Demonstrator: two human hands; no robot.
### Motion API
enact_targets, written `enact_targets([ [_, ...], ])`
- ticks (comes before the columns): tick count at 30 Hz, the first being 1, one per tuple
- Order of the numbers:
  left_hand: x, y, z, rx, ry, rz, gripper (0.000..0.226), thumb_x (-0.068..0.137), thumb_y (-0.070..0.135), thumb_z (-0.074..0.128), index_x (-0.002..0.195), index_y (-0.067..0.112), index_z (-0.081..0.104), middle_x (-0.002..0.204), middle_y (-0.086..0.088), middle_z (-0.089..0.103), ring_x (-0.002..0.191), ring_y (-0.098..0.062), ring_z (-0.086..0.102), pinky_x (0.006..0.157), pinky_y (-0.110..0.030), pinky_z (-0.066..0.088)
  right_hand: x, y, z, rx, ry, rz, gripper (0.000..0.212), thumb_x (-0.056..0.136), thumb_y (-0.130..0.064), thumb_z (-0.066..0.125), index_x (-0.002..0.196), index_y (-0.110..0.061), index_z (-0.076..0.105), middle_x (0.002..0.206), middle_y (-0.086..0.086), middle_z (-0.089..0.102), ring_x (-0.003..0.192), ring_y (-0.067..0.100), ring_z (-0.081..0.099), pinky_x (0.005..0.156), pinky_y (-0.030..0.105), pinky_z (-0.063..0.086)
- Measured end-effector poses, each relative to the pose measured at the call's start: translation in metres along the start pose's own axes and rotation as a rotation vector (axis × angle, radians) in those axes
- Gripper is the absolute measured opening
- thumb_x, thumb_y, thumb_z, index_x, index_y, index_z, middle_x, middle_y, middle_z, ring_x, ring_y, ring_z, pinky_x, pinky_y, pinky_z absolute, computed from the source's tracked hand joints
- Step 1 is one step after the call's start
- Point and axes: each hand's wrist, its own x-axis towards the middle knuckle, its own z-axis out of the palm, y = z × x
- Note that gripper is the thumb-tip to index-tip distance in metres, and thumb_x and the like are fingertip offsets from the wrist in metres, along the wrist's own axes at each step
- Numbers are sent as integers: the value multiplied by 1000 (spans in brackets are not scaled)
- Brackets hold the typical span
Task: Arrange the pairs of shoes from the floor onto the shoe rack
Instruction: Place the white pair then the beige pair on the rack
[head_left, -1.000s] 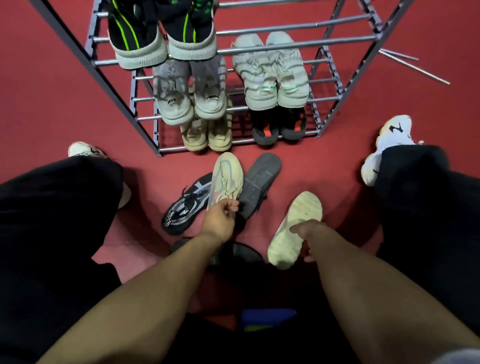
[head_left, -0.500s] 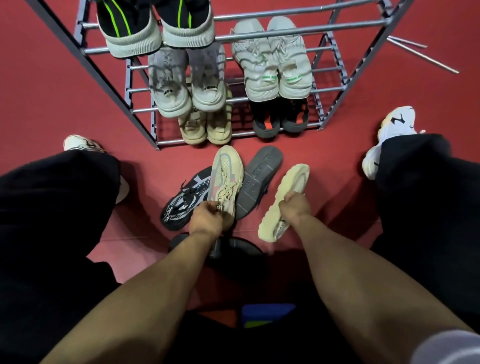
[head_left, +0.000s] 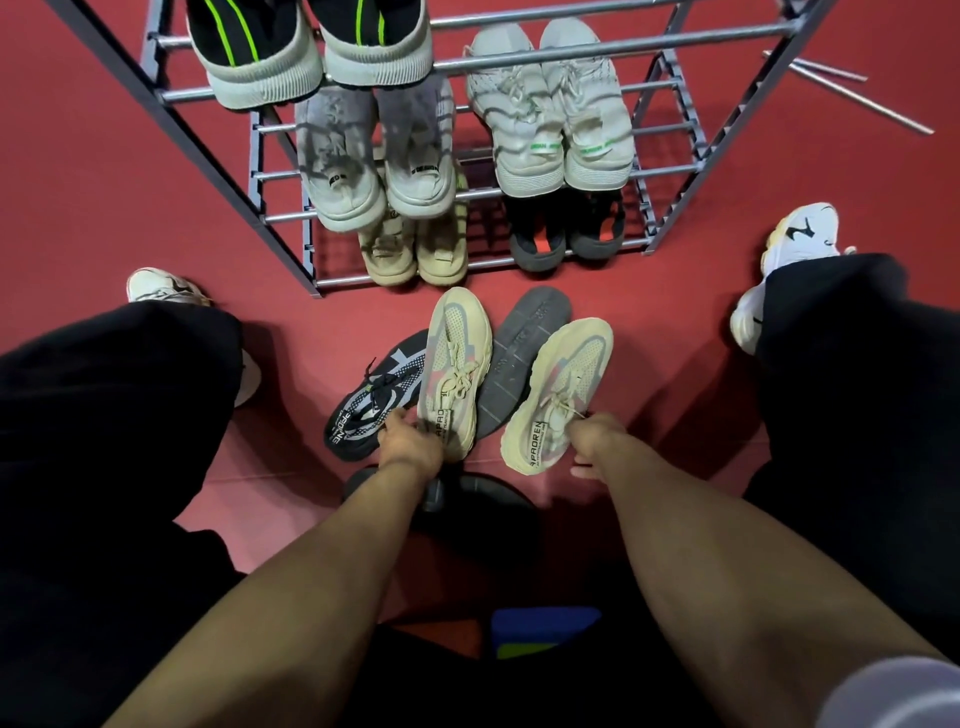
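Observation:
My left hand (head_left: 410, 441) grips the heel of a cream sneaker (head_left: 454, 364) that points toward the rack. My right hand (head_left: 592, 436) grips the heel of its mate, the second cream sneaker (head_left: 558, 395), which is upright with its laces up. Between and behind them on the red floor lie a black patterned sneaker (head_left: 371, 400) and a dark shoe turned sole up (head_left: 519, 358). The grey metal shoe rack (head_left: 670, 171) stands ahead with several pairs on its shelves.
On the rack sit black and green shoes (head_left: 306, 52), grey sneakers (head_left: 374, 161), white sneakers (head_left: 550, 114), beige shoes (head_left: 415, 249) and dark shoes (head_left: 566, 234). My legs in black trousers and white trainers (head_left: 795, 249) flank the floor. Loose metal rods (head_left: 852, 98) lie at the right.
My right hand has picked up the second cream sneaker, which lay sole up, and turned it upright beside the first. My left hand has kept hold of the first sneaker's heel.

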Motion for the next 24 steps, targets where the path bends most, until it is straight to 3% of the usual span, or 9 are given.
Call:
enact_targets([
  [2, 3, -2, 2, -51, -38, -56, 51, 87, 14, 61, 134, 12, 41, 128, -15, 58, 116, -32, 57, 101, -34, 46, -1, -1, 4, 64, -88, 42, 15, 95, -21, 55, 109, -16, 53, 110, 8, 57, 107, 28, 62, 79, 41, 57],
  [5, -2, 0, 5, -203, -155, -96, 32, 89, 7, 64, 118, 7, 48, 109, -14, 62, 80, -26, 62, 68, -22, 53, 3, -5, 8, 112, -161, 49, 22, 92, -22, 62, 114, -18, 56, 111, 4, 61, 91, 18, 60, 78, 38, 56],
  [7, 0, 2, 7, -127, -147, -68, 34, 91, 12, 64, 120, -2, 54, 115, -17, 66, 93, -30, 66, 82, -30, 53, 6, -9, 9, 131, -162, 55, 19, 92, -22, 64, 109, -20, 56, 110, 2, 60, 88, 15, 57, 78, 36, 55],
  [10, -1, 3, 2, 7, -149, -26, 39, 89, 18, 66, 121, 0, 54, 117, -6, 64, 111, -26, 63, 98, -32, 46, 10, -12, 12, 67, -115, 42, 22, 95, -20, 59, 116, -17, 58, 121, 6, 61, 110, 23, 59, 81, 37, 54],
  [14, 4, -2, -4, 156, -104, 13, 49, 77, 43, 67, 117, 14, 62, 121, -10, 65, 109, -29, 63, 100, -33, 47, 10, -13, 11, -43, 193, -132, 36, 93, -22, 54, 124, -4, 56, 126, 18, 62, 113, 36, 62, 93, 39, 52],
  [17, 0, 11, -8, 33, -66, 135, 27, 88, 37, 57, 100, 15, 65, 104, -6, 69, 97, -23, 65, 93, -30, 49, -9, -23, 4, -60, 298, -348, 20, 92, -21, 54, 104, -5, 58, 108, 18, 66, 99, 32, 62, 79, 25, 44],
  [19, -11, 25, -10, -127, -236, 167, 23, 87, 42, 60, 92, 21, 66, 97, -8, 72, 80, -19, 62, 80, -28, 48, -20, -34, 10, 62, 241, -466, 9, 90, -17, 55, 83, -10, 54, 85, 10, 64, 81, 24, 57, 62, 20, 42],
  [22, -28, 34, -23, -366, -519, 39, 34, 83, 56, 61, 92, 23, 66, 76, -4, 68, 64, -15, 57, 58, -27, 46, -35, -48, 33, 143, 88, -519, 12, 87, -17, 58, 84, -7, 64, 80, 11, 69, 78, 28, 65, 70, 31, 51],
  [24, -32, 32, -32, -410, -529, 58, 33, 83, 51, 65, 98, 22, 64, 73, -2, 66, 62, -16, 56, 52, -24, 44, -39, -51, 49, 90, 61, -540, 22, 88, -20, 58, 92, -1, 69, 86, 15, 72, 79, 27, 66, 71, 32, 51],
])
